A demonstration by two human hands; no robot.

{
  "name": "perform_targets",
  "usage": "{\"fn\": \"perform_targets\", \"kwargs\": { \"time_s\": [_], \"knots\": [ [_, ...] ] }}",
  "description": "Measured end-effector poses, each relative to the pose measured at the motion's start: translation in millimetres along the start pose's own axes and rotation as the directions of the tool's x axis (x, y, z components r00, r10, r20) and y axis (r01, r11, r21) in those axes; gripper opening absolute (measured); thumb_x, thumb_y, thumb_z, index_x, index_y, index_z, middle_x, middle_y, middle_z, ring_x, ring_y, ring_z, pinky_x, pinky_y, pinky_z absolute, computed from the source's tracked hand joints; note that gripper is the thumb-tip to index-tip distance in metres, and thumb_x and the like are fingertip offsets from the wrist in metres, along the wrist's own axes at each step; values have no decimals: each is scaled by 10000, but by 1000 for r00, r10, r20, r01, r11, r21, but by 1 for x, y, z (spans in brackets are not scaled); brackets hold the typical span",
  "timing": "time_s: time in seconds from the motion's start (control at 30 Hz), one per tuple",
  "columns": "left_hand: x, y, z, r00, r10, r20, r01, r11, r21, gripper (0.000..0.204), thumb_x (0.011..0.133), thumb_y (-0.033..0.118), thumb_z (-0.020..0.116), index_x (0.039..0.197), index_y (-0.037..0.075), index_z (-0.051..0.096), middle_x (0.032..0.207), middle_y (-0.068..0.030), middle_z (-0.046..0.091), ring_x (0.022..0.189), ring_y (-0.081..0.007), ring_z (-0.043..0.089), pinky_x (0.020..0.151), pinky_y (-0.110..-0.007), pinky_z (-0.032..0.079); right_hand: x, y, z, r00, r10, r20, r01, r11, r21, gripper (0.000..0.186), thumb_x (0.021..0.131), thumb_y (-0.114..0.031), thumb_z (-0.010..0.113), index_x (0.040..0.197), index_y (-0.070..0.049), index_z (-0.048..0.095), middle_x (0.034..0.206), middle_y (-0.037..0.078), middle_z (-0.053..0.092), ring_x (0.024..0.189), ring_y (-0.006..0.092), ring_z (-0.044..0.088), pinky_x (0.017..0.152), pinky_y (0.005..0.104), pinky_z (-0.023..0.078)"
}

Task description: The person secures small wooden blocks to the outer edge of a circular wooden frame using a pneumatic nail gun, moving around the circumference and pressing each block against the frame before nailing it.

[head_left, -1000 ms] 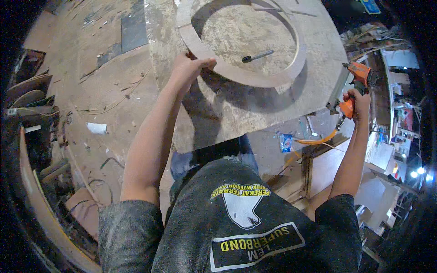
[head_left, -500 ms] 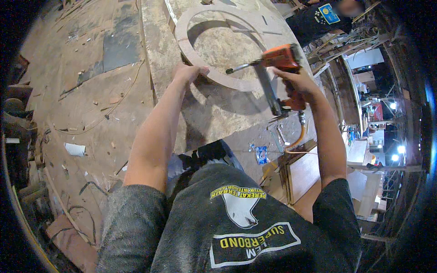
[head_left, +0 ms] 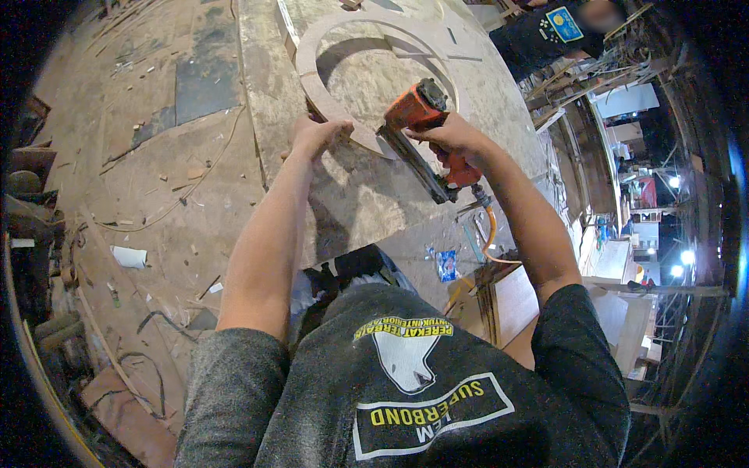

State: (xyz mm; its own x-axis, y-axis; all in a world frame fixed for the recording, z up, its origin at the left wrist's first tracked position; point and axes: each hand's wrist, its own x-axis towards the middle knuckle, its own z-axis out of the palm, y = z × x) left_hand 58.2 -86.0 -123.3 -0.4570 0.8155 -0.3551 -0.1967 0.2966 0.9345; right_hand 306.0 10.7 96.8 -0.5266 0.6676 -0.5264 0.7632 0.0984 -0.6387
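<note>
a slip by the right hand (head_left: 460, 142), gripping the nail gun (head_left: 416, 109), could hurt the left hand (head_left: 318, 136) nearby (pinching a ring (head_left: 318, 92)).

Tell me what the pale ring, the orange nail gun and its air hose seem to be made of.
Pale ring: probably wood or plywood, unpainted, going by its matt beige surface.
Orange nail gun: painted metal or plastic housing, hard to tell which; its straight grey magazine looks metallic.
Air hose: likely rubber or flexible plastic, since it bends in a curve.
</note>
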Motion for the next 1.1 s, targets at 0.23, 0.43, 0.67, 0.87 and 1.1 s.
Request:
{"fn": "perform_targets", "kwargs": {
  "time_s": [0.23,0.43,0.67,0.87,1.1],
  "knots": [
    [-11,5,8,995,-18,-98,29,993,117,837,618,455,979,1232,-49,712,1239,-201,767,1163,-318,735,1014,-416,553,-4,0,4,995,97,-8,-97,995,27,353,847,-340,924,1022,-109,722,629,-39,546,485,93,489,451,304,387],
    [-3,0,0,990,-27,-137,50,984,171,878,609,479,978,1268,-31,702,1262,-197,761,1195,-332,723,1040,-420,542,-3,-7,6,999,47,18,-48,999,26,314,856,-325,916,1006,-123,728,623,-39,539,482,92,478,447,307,370],
    [-9,2,7,985,-16,-169,48,981,188,888,624,513,964,1322,36,693,1310,-151,751,1242,-311,700,1080,-431,516,4,0,0,1000,2,-5,-2,1000,10,322,852,-307,914,1020,-102,733,619,-22,546,474,101,496,442,315,387],
    [-17,10,12,984,44,-170,-21,990,136,728,705,264,992,1269,-66,670,1207,-165,765,1040,-252,752,919,-371,592,4,-8,-2,998,63,1,-63,998,-11,358,844,-331,918,1022,-90,722,595,-29,528,464,106,491,429,322,381],
    [-12,4,4,986,51,-162,-22,984,177,802,621,432,972,1239,-5,708,1213,-157,773,1123,-289,737,983,-395,569,5,-15,5,998,63,32,-63,998,20,348,855,-334,910,1009,-99,705,593,-39,519,467,101,488,429,319,368]
  ]
}}
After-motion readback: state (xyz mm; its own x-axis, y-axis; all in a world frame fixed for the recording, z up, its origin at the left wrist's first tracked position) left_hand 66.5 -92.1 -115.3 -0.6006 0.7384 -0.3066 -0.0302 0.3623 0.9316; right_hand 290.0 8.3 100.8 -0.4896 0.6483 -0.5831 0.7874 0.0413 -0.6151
